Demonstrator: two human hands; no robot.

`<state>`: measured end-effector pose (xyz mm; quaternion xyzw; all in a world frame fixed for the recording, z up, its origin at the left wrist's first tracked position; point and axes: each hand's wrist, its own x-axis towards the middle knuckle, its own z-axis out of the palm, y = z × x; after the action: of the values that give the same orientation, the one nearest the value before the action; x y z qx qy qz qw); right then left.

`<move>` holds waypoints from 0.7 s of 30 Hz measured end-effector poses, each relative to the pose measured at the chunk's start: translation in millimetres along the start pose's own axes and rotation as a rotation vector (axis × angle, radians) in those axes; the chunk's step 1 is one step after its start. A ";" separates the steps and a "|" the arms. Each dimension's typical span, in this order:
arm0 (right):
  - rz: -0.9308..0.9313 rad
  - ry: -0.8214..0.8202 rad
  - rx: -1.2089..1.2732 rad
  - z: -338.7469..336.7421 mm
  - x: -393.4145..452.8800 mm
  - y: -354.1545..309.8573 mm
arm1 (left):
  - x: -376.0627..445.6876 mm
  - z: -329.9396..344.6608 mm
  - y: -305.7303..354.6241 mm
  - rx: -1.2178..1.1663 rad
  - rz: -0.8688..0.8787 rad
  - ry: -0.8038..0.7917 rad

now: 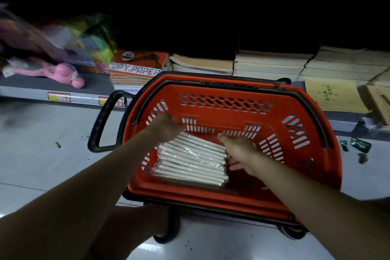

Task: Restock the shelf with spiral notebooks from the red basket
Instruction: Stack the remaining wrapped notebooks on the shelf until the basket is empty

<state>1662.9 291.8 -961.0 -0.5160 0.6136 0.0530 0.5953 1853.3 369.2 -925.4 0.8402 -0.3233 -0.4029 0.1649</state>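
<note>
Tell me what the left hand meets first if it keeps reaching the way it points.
Probably the slotted far wall of the red basket; the left hand sits just short of it, above the wrapped notebook pack. Depth is unclear.

Open basket mouth, crowded shelf front

We see the red slotted plastic basket (232, 99) open on top, its black handles (101, 124) folded outward, so our hands (168, 126) reach the plastic-wrapped pack of notebooks (192, 160) freely; beyond, orange copy-paper reams (137, 65) and tan paper stacks (270, 63) fill the grey shelf (52, 88) edge.
</note>
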 end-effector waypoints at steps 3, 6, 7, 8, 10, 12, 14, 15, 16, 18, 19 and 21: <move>0.130 -0.074 0.146 8.5 -0.2 4.3 | -1.3 9.0 -14.4 0.119 0.005 -0.005; 0.140 -0.090 0.194 13.2 -4.7 3.8 | -8.6 14.2 -17.6 0.136 0.015 0.038; 0.134 -0.080 0.218 12.8 -6.9 3.0 | -11.0 15.2 -16.3 0.136 0.018 0.057; 0.133 -0.072 0.243 10.9 -10.0 2.7 | -13.0 16.9 -16.0 0.138 0.012 0.069; 0.136 -0.058 0.285 5.3 -19.0 2.5 | -22.0 20.2 -10.8 0.157 0.009 0.108; 0.136 -0.032 0.345 -1.9 -29.9 4.2 | -35.8 24.6 -4.0 0.100 0.004 0.166; 0.142 0.001 0.448 -10.1 -43.6 8.0 | -55.0 27.5 4.9 -0.088 -0.041 0.234; 0.150 0.015 0.516 -15.0 -52.1 9.9 | -66.1 27.8 7.4 -0.212 -0.046 0.259; 0.156 0.020 0.595 -19.8 -62.9 11.0 | -75.6 27.8 7.1 -0.339 -0.051 0.271; 0.129 0.018 0.753 -29.2 -88.3 12.5 | -97.9 25.1 3.2 -0.665 -0.096 0.249; 0.086 0.011 0.809 -34.0 -102.7 12.9 | -110.0 22.6 0.7 -0.852 -0.127 0.193; -0.029 -0.031 0.871 -41.8 -135.0 12.7 | -133.9 17.5 -6.1 -1.106 -0.148 0.062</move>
<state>1593.3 346.2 -850.0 -0.2244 0.5624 -0.2111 0.7673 1779.7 464.0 -863.1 0.6604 0.0011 -0.4983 0.5618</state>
